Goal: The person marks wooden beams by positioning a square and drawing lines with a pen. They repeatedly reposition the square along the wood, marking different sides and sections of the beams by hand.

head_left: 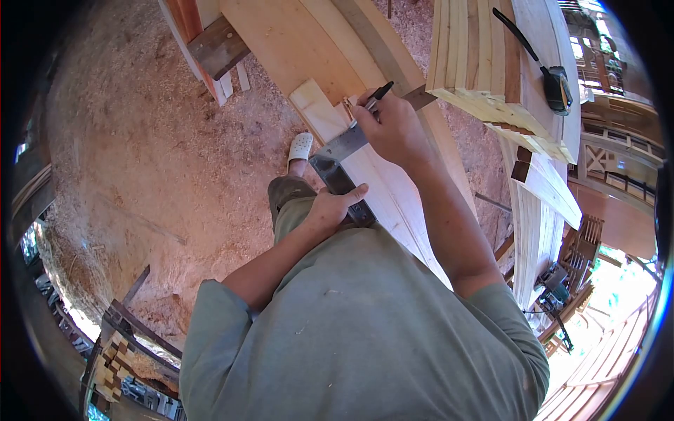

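A try square lies across a long pale board (393,198), its dark stock (333,175) along the board's left edge and its metal blade (346,144) reaching over the wood. My left hand (333,209) is closed round the lower end of the stock, thumb on top. Above the blade's right end, my right hand (393,130) pinches a black pen (380,93), its upper end pointing up and right. The pen's tip is too small to make out. Just beyond the blade, a short light wood piece (317,112) rests on the work.
At the upper right, a stack of boards (477,49) carries a tape measure (557,90). A power tool (554,281) sits at the lower right. Sawdust covers the ground (161,140) on the left. Wood blocks (112,365) are piled at the lower left.
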The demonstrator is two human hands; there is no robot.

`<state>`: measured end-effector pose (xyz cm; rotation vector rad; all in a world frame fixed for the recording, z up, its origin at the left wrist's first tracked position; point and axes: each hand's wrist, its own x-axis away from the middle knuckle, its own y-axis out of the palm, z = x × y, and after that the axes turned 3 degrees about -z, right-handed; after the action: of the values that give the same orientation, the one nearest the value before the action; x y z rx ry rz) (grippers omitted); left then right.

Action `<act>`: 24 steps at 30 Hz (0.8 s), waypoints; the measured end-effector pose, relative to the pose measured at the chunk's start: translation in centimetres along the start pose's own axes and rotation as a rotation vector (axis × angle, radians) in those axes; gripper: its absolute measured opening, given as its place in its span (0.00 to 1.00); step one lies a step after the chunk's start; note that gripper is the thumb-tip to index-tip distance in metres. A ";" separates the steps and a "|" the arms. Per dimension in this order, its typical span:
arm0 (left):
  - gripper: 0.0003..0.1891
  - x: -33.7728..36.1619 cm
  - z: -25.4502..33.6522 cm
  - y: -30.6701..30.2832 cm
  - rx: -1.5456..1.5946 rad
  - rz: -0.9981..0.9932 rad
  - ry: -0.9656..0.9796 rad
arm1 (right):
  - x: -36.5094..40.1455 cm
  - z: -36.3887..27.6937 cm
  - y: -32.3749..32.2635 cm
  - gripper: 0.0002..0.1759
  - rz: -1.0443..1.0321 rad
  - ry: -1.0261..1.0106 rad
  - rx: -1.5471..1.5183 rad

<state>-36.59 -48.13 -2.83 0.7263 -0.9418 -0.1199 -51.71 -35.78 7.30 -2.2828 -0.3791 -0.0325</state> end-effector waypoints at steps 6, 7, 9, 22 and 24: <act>0.28 0.6 0.7 0.5 -0.003 -0.007 0.004 | 0.2 -0.7 0.0 0.11 0.003 -0.014 -0.001; 0.28 0.8 1.0 0.7 -0.001 -0.001 -0.005 | 0.2 -0.8 0.0 0.11 -0.006 -0.025 -0.010; 0.27 0.9 1.3 0.9 0.000 0.006 -0.014 | 0.1 -0.6 0.3 0.10 0.002 -0.038 -0.007; 0.22 0.5 0.5 0.3 -0.019 0.013 0.006 | 0.7 -2.9 2.4 0.05 0.043 -0.362 0.246; 0.21 0.0 -0.1 -0.3 -0.017 0.002 0.019 | 1.4 -4.0 3.5 0.06 -0.005 -0.365 0.225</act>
<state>-36.43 -48.29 -3.00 0.7100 -0.9220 -0.1191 -48.97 -40.50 7.71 -2.0612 -0.5478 0.4093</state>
